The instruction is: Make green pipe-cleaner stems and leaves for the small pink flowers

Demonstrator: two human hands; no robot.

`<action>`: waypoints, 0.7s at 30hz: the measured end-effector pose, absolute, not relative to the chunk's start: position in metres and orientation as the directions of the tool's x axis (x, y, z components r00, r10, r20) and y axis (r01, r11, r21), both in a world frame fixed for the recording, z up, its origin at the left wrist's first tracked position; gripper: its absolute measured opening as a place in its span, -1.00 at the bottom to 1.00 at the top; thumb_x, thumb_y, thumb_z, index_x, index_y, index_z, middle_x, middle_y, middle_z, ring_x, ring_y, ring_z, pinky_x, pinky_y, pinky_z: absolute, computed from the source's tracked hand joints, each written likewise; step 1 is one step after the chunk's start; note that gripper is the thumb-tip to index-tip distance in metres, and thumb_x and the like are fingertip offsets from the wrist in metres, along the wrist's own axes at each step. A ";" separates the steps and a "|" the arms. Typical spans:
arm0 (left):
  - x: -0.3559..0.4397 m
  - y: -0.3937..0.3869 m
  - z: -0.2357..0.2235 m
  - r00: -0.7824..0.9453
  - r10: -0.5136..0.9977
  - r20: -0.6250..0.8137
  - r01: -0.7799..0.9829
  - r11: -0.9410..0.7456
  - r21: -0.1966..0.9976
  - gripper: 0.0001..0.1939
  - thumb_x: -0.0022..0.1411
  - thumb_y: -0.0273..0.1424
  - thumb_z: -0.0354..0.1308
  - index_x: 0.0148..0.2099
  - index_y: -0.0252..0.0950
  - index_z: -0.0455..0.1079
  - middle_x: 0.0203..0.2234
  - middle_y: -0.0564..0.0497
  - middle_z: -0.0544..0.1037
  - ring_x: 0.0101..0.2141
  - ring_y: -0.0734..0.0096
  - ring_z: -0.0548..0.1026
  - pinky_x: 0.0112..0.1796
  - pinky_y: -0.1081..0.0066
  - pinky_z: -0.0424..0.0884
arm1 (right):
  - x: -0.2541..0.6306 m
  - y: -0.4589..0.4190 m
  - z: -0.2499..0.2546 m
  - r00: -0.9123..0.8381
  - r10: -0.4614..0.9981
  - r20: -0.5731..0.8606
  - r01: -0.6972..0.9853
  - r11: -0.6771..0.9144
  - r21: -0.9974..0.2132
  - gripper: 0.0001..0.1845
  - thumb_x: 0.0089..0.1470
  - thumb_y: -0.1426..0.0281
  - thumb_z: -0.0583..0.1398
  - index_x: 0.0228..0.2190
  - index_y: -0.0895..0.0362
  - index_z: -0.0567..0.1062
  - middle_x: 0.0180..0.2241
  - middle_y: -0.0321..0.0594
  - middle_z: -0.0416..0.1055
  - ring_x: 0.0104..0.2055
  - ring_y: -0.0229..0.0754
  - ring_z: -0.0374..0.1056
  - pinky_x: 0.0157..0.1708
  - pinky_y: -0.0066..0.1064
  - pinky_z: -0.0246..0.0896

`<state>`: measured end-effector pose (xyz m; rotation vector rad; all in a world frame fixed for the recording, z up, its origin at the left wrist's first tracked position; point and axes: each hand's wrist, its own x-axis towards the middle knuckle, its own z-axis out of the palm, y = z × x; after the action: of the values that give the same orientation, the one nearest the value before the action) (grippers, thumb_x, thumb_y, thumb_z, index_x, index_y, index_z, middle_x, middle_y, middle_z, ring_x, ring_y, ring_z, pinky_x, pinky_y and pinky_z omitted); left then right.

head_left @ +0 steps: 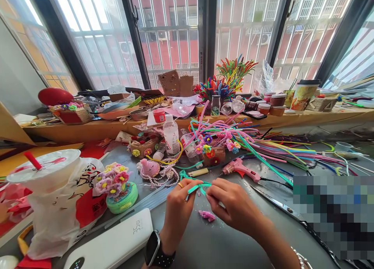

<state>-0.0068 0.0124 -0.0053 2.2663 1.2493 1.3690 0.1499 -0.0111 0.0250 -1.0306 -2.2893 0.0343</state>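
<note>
Above the grey table my left hand (181, 199), with a ring and a watch on the wrist, pinches a bent green pipe cleaner (193, 189). Facing it, my right hand (229, 199) grips the other side of the same green pieces with thumb and fingers. A looped green end stands up behind my left fingers. Just below the hands lies a small pink fuzzy piece (207, 215). Beyond my right hand a pink glue gun (241, 168) rests on its side, and a glue stick (198, 172) lies beside it.
Scissors (277, 201) lie open at right. A white power bank (113, 241), a bagged drink cup (49, 199) and a flower pot craft (121, 199) stand left. Behind are bottles (171, 134), bead strings (159, 178) and many loose pipe cleaners (280, 146). A crowded sill (117, 124) runs below the windows.
</note>
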 end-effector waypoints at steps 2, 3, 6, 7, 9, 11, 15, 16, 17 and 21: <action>-0.008 0.014 -0.005 0.258 0.758 0.599 0.535 -0.629 0.565 -0.73 0.07 -0.57 0.00 -0.23 -0.20 0.42 -0.41 0.02 0.48 -0.37 0.43 0.43 -0.33 0.49 0.33 | 0.153 -0.010 0.026 -0.489 0.662 0.568 0.660 0.706 -0.256 -0.84 0.02 0.50 -0.02 -0.51 0.17 0.32 -0.54 -0.26 0.24 -0.47 -0.27 0.13 -0.50 -0.47 -0.04; -0.009 0.015 -0.004 0.279 0.759 0.588 0.524 -0.634 0.569 -0.74 0.08 -0.56 -0.01 -0.24 -0.20 0.42 -0.41 0.01 0.48 -0.38 0.43 0.42 -0.34 0.49 0.33 | 0.154 -0.009 0.027 -0.477 0.658 0.583 0.659 0.707 -0.259 -0.83 0.04 0.50 -0.03 -0.51 0.17 0.32 -0.54 -0.26 0.24 -0.47 -0.27 0.13 -0.50 -0.47 -0.04; -0.010 0.016 -0.001 0.359 0.746 0.561 0.459 -0.665 0.589 -0.78 0.09 -0.53 0.00 -0.28 -0.22 0.44 -0.43 -0.01 0.48 -0.39 0.43 0.42 -0.36 0.48 0.32 | 0.159 -0.008 0.027 -0.421 0.670 0.612 0.660 0.689 -0.299 -0.80 0.07 0.46 -0.04 -0.51 0.16 0.32 -0.54 -0.25 0.23 -0.46 -0.27 0.13 -0.49 -0.47 -0.03; -0.010 0.016 0.001 0.395 0.734 0.553 0.424 -0.680 0.599 -0.79 0.09 -0.52 0.00 -0.29 -0.22 0.44 -0.44 -0.01 0.48 -0.40 0.43 0.42 -0.36 0.48 0.32 | 0.160 -0.007 0.027 -0.399 0.680 0.615 0.658 0.680 -0.325 -0.80 0.08 0.45 -0.04 -0.51 0.16 0.33 -0.54 -0.25 0.23 -0.46 -0.27 0.13 -0.49 -0.48 -0.02; -0.010 0.014 0.004 0.465 0.712 0.527 0.348 -0.694 0.630 -0.80 0.09 -0.50 0.01 -0.32 -0.23 0.45 -0.45 -0.01 0.49 -0.42 0.44 0.42 -0.37 0.48 0.33 | 0.163 -0.006 0.028 -0.358 0.708 0.609 0.640 0.661 -0.392 -0.80 0.08 0.43 -0.03 -0.51 0.16 0.33 -0.53 -0.25 0.24 -0.45 -0.28 0.15 -0.48 -0.48 0.00; -0.010 0.012 0.008 0.503 0.710 0.494 0.282 -0.674 0.682 -0.82 0.09 -0.48 0.02 -0.36 -0.24 0.46 -0.48 -0.01 0.49 -0.44 0.45 0.42 -0.39 0.49 0.33 | 0.166 -0.004 0.028 -0.321 0.740 0.591 0.606 0.640 -0.472 -0.79 0.08 0.42 -0.02 -0.52 0.16 0.33 -0.54 -0.27 0.25 -0.45 -0.29 0.16 -0.47 -0.49 0.02; -0.011 0.009 0.014 0.499 0.737 0.456 0.131 -0.585 0.801 -0.86 0.05 -0.45 0.07 -0.44 -0.29 0.46 -0.53 -0.02 0.47 -0.48 0.44 0.41 -0.42 0.47 0.33 | 0.165 -0.002 0.027 -0.278 0.794 0.540 0.510 0.599 -0.618 -0.72 0.09 0.37 -0.04 -0.57 0.16 0.31 -0.59 -0.31 0.24 -0.51 -0.33 0.16 -0.50 -0.52 0.03; -0.012 0.008 0.015 0.485 0.750 0.450 0.091 -0.555 0.827 -0.87 0.04 -0.45 0.08 -0.45 -0.30 0.46 -0.54 -0.02 0.46 -0.48 0.43 0.41 -0.42 0.46 0.33 | 0.163 -0.001 0.027 -0.272 0.806 0.526 0.491 0.586 -0.644 -0.70 0.09 0.35 -0.05 -0.59 0.17 0.31 -0.60 -0.32 0.23 -0.53 -0.33 0.16 -0.52 -0.52 0.03; -0.012 0.008 0.015 0.466 0.766 0.443 0.049 -0.523 0.851 -0.88 0.04 -0.44 0.09 -0.46 -0.30 0.45 -0.55 -0.02 0.46 -0.48 0.42 0.40 -0.42 0.45 0.33 | 0.161 0.000 0.026 -0.265 0.817 0.512 0.478 0.573 -0.666 -0.68 0.10 0.34 -0.06 -0.60 0.17 0.31 -0.61 -0.32 0.22 -0.54 -0.34 0.15 -0.53 -0.52 0.02; -0.011 0.006 0.018 0.341 0.849 0.404 -0.094 -0.397 0.913 -0.91 -0.01 -0.45 0.13 -0.52 -0.32 0.40 -0.58 0.01 0.45 -0.49 0.42 0.39 -0.44 0.45 0.32 | 0.152 0.002 0.022 -0.265 0.867 0.423 0.459 0.499 -0.735 -0.63 0.10 0.31 -0.07 -0.64 0.17 0.28 -0.65 -0.34 0.19 -0.58 -0.36 0.11 -0.58 -0.54 -0.02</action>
<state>-0.0113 0.0063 0.0183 1.6405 0.6903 1.2242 0.1522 0.0017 0.0221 -1.0974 -1.8981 0.6090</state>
